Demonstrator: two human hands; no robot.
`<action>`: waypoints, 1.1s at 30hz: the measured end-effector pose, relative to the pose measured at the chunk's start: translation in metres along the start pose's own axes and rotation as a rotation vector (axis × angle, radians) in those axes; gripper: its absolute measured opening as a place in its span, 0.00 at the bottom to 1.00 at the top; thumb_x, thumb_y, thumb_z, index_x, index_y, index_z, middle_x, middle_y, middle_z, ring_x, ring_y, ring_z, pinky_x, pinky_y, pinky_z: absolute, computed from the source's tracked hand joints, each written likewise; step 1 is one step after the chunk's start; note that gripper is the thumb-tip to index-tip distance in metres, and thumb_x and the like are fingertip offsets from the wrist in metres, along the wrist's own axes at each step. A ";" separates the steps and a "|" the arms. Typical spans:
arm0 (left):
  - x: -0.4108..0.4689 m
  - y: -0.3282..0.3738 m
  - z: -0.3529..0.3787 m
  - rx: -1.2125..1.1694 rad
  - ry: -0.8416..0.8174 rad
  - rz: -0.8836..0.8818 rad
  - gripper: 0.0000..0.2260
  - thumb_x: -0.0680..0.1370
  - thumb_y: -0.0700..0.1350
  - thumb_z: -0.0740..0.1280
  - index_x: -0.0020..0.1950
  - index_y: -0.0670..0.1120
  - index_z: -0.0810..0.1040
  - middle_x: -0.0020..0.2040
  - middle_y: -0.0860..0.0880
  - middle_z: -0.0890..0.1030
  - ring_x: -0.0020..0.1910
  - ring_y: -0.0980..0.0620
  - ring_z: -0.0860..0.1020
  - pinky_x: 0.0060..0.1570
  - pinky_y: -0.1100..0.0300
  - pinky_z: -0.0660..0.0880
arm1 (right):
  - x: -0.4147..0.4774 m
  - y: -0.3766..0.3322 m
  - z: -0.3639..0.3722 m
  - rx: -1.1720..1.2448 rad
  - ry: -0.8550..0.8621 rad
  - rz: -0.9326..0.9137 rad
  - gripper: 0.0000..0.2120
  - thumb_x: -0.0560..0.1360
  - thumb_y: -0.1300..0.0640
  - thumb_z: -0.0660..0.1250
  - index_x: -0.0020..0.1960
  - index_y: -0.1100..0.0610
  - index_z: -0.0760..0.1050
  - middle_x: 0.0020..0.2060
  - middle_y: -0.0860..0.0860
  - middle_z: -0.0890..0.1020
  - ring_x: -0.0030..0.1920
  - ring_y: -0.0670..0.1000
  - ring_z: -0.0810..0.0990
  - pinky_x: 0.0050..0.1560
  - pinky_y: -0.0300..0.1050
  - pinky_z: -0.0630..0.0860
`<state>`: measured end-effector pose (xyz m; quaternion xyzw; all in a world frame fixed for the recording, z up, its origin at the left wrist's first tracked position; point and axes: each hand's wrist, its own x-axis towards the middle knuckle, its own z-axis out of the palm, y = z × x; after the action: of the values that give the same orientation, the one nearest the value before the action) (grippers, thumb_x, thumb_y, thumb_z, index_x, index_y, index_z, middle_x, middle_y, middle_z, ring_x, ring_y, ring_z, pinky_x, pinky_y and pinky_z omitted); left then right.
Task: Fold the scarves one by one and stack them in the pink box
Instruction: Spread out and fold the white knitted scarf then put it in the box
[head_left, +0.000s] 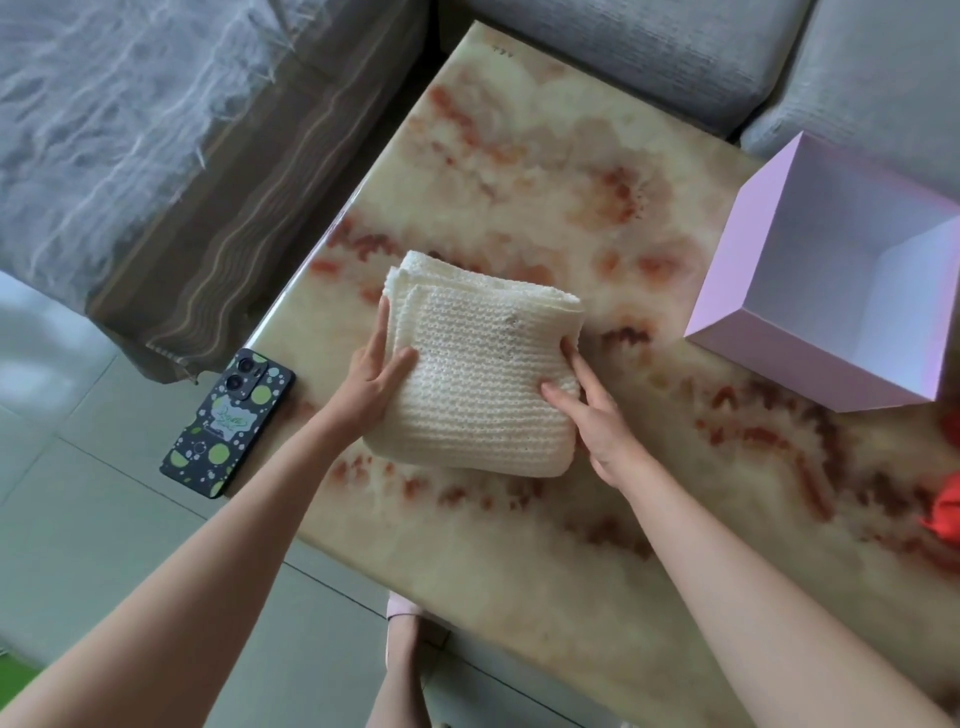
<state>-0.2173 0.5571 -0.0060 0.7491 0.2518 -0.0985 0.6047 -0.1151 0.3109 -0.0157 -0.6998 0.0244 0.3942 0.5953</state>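
A cream knitted scarf (480, 364) lies folded into a thick square on the marble-patterned table (571, 218). My left hand (376, 371) holds its left edge, thumb on top and fingers along the side. My right hand (597, 410) holds the right edge, thumb on top, fingers tucked against the side. The pink box (831, 280) stands open at the right, tilted in view, with nothing visible inside. A bit of red-orange fabric (948, 512) shows at the right edge of the frame.
A phone in a dark green-dotted case (228, 423) lies at the table's left edge. Grey sofa cushions (675, 47) border the far side, and a grey fringed throw (104, 130) lies at the left. My leg and a pink slipper (402, 623) are below the table's near edge.
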 end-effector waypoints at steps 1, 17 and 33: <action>-0.001 0.004 -0.001 0.020 -0.004 0.031 0.29 0.76 0.62 0.58 0.67 0.75 0.41 0.76 0.51 0.56 0.71 0.47 0.63 0.72 0.45 0.59 | -0.001 0.000 0.001 -0.001 0.009 -0.002 0.31 0.75 0.56 0.68 0.73 0.40 0.61 0.66 0.42 0.72 0.61 0.39 0.73 0.59 0.37 0.71; -0.021 0.044 0.017 0.015 -0.180 0.116 0.20 0.82 0.42 0.56 0.72 0.59 0.64 0.70 0.63 0.61 0.71 0.58 0.61 0.73 0.58 0.55 | -0.042 -0.031 -0.045 -0.100 -0.019 -0.052 0.34 0.75 0.65 0.66 0.73 0.40 0.60 0.62 0.35 0.72 0.60 0.33 0.72 0.58 0.31 0.70; -0.015 0.005 0.053 -0.298 -0.476 -0.189 0.24 0.73 0.43 0.69 0.66 0.61 0.72 0.68 0.68 0.64 0.66 0.65 0.66 0.68 0.62 0.64 | -0.054 0.023 -0.059 -0.051 0.056 0.083 0.39 0.70 0.55 0.73 0.74 0.38 0.56 0.60 0.39 0.75 0.57 0.36 0.75 0.51 0.32 0.71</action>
<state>-0.2189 0.5020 -0.0082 0.5813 0.1833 -0.2891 0.7382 -0.1330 0.2305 -0.0044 -0.7239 0.0601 0.3992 0.5594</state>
